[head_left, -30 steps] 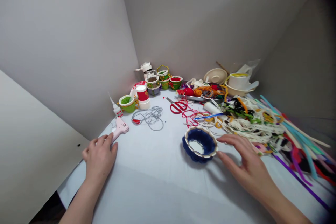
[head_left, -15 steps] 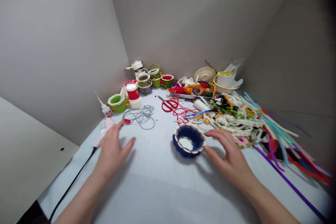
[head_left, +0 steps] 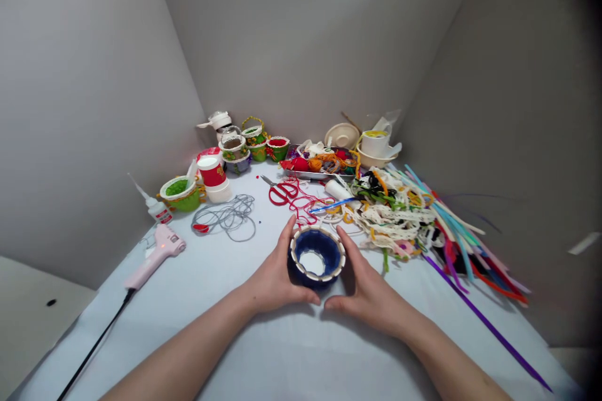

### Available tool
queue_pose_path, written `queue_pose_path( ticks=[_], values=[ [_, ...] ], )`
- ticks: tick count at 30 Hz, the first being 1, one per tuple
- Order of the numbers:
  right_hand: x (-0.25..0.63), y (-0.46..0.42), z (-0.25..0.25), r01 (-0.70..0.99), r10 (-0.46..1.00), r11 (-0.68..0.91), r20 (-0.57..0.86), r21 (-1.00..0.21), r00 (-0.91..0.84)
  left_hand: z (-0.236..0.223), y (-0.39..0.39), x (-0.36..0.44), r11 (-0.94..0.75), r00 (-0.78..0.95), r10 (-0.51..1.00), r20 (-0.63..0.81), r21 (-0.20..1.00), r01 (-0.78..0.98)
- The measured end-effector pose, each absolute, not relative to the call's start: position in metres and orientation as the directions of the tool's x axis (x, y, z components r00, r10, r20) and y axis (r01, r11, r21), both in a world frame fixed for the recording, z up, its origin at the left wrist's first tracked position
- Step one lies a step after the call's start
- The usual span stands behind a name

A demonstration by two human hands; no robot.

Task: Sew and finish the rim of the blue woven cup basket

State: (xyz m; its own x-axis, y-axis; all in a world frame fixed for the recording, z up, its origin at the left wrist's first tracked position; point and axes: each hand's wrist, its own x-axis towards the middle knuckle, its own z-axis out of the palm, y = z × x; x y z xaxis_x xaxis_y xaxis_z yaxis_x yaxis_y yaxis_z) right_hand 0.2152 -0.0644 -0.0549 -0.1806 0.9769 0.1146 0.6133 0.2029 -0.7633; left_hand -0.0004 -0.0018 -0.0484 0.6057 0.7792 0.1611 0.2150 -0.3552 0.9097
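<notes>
Okay, the blue yarn basket (head_left: 316,257) sits on the pale cloth (head_left: 141,326), right between the two hands and near the person. It stands upright with its open top facing up, and something white lies inside. It looks light and a bit soft on the outside. The white rim (head_left: 292,255) looks stiffer, so the sides seem like a good place to take hold.

The left hand (head_left: 275,279) and the right hand (head_left: 371,291) curve around it like a cup. The left fingers (head_left: 288,235) are at its side, and the two thumbs nearly meet below it. Neither hand is a tight fist, and I cannot tell if they squeeze it or only touch it.

Farther off lie one pair of red scissors (head_left: 282,194), one pink glue gun (head_left: 157,261), one glue bottle (head_left: 157,208), one bundle of gray cord (head_left: 226,218), one metal tray (head_left: 301,174) of yarn and one big lace pile (head_left: 390,216). About five small baskets (head_left: 256,141) crowd near the corner, too close to count for sure.
</notes>
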Motion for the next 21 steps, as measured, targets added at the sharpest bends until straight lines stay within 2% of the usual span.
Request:
queue_pose_path(
  ticks=[6, 11, 16, 21],
  values=[
    [0.213, -0.063, -0.055, 0.594, 0.983, 0.179, 0.118, -0.784, -0.140, -0.059, -0.006, -0.004, -0.460, 0.613, 0.764, 0.204, 0.837, 0.295],
    [0.215, -0.063, -0.058, 0.563, 0.963, 0.268, 0.204, -0.782, -0.176, -0.067, -0.008, 0.001, -0.581, 0.618, 0.697, 0.364, 0.792, 0.188],
    [0.221, -0.063, -0.057, 0.498, 0.965, 0.254, 0.181, -0.829, -0.190, -0.066, -0.008, 0.001, -0.481, 0.586, 0.763, 0.271, 0.844, 0.236],
    [0.226, -0.061, -0.054, 0.322, 0.954, 0.277, 0.220, -0.905, -0.203, -0.062, -0.008, -0.001, -0.393, 0.592, 0.781, 0.198, 0.893, 0.220]
  ],
)
